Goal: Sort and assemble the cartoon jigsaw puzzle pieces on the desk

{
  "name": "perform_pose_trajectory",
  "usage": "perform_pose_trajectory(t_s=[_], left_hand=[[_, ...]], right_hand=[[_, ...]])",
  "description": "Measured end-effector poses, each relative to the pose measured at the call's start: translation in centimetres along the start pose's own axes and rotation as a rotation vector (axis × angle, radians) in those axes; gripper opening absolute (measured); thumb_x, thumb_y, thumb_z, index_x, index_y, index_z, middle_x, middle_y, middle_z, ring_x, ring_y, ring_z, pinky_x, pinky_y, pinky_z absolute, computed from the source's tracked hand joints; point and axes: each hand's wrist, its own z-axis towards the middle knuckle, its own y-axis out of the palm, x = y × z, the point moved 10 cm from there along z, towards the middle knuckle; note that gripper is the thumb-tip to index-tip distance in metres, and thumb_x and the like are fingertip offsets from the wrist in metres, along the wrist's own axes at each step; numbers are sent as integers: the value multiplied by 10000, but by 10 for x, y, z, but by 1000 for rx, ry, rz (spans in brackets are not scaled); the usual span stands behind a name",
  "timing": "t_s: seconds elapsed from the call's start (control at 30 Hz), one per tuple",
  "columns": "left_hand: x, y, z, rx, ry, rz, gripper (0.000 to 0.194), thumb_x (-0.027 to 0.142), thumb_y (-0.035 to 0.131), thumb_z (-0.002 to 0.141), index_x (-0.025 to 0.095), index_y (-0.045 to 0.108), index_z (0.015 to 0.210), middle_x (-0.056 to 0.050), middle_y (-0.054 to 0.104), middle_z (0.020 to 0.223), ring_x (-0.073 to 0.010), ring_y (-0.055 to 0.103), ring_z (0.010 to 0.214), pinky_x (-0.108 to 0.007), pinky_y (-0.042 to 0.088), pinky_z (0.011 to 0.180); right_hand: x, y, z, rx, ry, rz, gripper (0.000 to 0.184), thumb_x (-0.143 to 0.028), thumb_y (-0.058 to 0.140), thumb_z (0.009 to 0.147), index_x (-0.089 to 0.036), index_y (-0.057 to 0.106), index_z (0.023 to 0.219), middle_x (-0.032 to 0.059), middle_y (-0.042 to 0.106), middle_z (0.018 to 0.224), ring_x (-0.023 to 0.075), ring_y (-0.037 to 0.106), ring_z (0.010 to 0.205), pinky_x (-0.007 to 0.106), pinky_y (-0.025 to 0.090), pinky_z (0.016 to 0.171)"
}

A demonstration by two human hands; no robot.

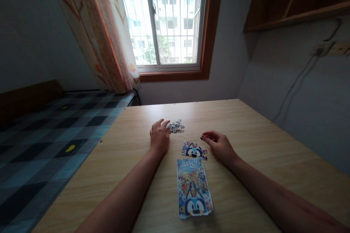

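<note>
Between the fingertips of my right hand is a small dark jigsaw piece, held just above the table. My left hand has its fingers apart and rests beside a pile of loose jigsaw pieces, touching or nearly touching its left edge. A partly joined jigsaw puzzle with a blue dog's face lies between my hands. Directly below it is a printed picture sheet marked "Bluey", its lower edge curled, showing the same dog's face.
The light wooden table reaches toward a barred window. To the left stands a bed with a checked cover, under a flowered curtain. A wooden shelf and a socket with a cable are on the right wall.
</note>
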Motion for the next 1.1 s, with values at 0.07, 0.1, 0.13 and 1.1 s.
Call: perform_pose_trajectory(t_s=[0.07, 0.1, 0.13, 1.1], left_hand=[[-3, -1, 1, 23, -19, -45, 336, 196, 507, 886, 222, 676, 1175, -113, 614, 1298, -288, 514, 1223, -485, 423, 1042], [-4, -2, 1, 31, -24, -63, 330, 198, 511, 884, 217, 679, 1167, -115, 620, 1287, -290, 517, 1217, -487, 423, 1038], [-3, -2, 0, 37, -26, -78, 324, 201, 516, 882, 215, 681, 1160, -115, 624, 1280, -291, 518, 1214, -487, 420, 1037], [29, -24, -7, 82, 208, -263, 222, 114, 534, 815, 230, 721, 787, -42, 687, 877, -216, 586, 921, -393, 475, 895]], right_hand=[[2, 0, 0, 9, 0, -30, 305, -427, 689, 787, -168, 725, 944, 83, 738, 911, 207, 647, 789, 341, 502, 734], [2, 0, -1, 11, -5, -53, 298, -426, 688, 787, -171, 727, 935, 80, 739, 901, 204, 644, 775, 337, 499, 721], [2, 1, -1, 11, -11, -79, 291, -425, 688, 786, -173, 730, 924, 75, 738, 883, 199, 638, 755, 331, 495, 704], [16, 48, 89, 10, -66, -192, 337, -366, 600, 766, -152, 742, 985, 93, 750, 947, 205, 651, 792, 350, 522, 777]])
